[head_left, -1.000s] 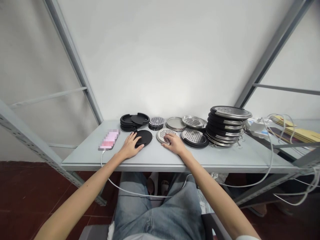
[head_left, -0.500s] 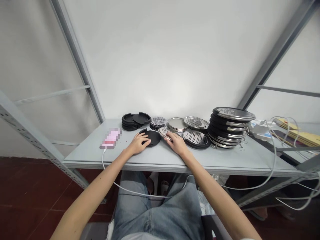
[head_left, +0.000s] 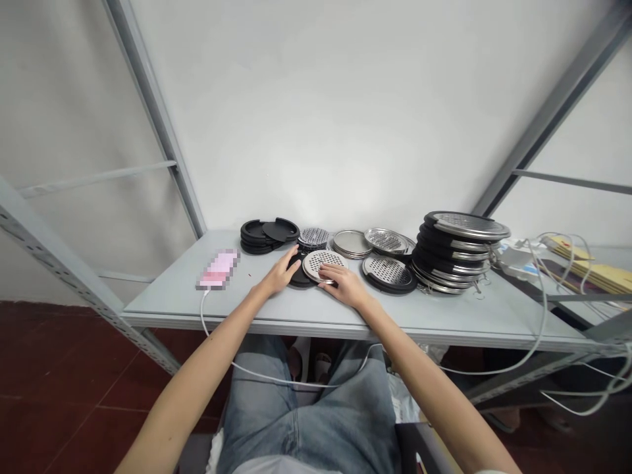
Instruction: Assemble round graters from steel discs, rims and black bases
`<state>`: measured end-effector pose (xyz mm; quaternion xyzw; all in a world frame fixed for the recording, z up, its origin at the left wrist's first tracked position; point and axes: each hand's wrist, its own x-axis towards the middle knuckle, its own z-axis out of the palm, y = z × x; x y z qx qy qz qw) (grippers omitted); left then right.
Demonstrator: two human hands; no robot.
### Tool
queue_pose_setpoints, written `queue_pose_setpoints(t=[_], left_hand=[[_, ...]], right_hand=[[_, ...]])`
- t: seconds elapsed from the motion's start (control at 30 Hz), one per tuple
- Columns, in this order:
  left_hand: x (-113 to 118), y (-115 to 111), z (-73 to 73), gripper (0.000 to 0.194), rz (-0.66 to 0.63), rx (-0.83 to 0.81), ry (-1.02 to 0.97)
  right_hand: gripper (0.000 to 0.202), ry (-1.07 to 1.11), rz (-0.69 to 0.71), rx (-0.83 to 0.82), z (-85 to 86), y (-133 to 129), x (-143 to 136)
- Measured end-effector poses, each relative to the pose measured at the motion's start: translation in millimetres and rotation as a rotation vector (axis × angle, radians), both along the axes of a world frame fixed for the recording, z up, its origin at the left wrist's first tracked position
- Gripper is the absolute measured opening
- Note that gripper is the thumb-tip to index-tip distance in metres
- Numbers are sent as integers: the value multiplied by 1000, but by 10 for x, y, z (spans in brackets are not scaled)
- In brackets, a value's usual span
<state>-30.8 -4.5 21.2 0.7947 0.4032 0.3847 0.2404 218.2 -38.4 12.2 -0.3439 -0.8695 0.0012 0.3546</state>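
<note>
A round perforated metal disc [head_left: 321, 259] overlaps a black round base [head_left: 298, 278] near the front middle of the table. My right hand [head_left: 344, 285] grips the disc at its front right, fingers across the top and thumb by the near rim. My left hand [head_left: 280, 274] rests along the base's left side, fingers stretched out and touching its edge. Behind the disc stands a small stack of perforated metal discs [head_left: 314, 237]. Another perforated disc [head_left: 386, 270] lies in a black base to the right.
Black rings [head_left: 254, 230] are stacked back left. Plain metal discs [head_left: 351, 242] and a shiny grater disc [head_left: 385, 240] lie behind. A tall stack of black-and-metal discs [head_left: 459, 227] stands right. A blurred phone [head_left: 220, 266] with a white cable [head_left: 202, 309] lies left. Grey shelf posts [head_left: 148, 105] frame the table.
The perforated disc has moved left with my right hand and now covers much of the black base. My left hand has shifted slightly, its fingers now straighter and pointing away from me.
</note>
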Motion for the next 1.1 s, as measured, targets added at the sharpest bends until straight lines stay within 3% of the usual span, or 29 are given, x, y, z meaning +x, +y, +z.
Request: queue_pose_setpoints(t=[0.2, 0.43, 0.63, 0.73, 0.93, 1.1], left_hand=[[148, -16, -29, 51, 20, 119, 141], [140, -33, -104, 45, 42, 177, 196], [122, -31, -117, 40, 33, 187, 189], [139, -78, -98, 39, 75, 201, 237], [196, -78, -113, 68, 316, 180, 305], [193, -39, -139, 66, 300, 137, 282]], right_hand=[[30, 8, 38, -16, -24, 28, 24], [35, 66, -4, -13, -51, 46, 34], [40, 329, -308, -61, -151, 189, 109], [49, 333, -387, -158, -227, 279, 141], [53, 240, -342, -220, -291, 306, 137], [59, 211, -277, -222, -262, 259, 135]])
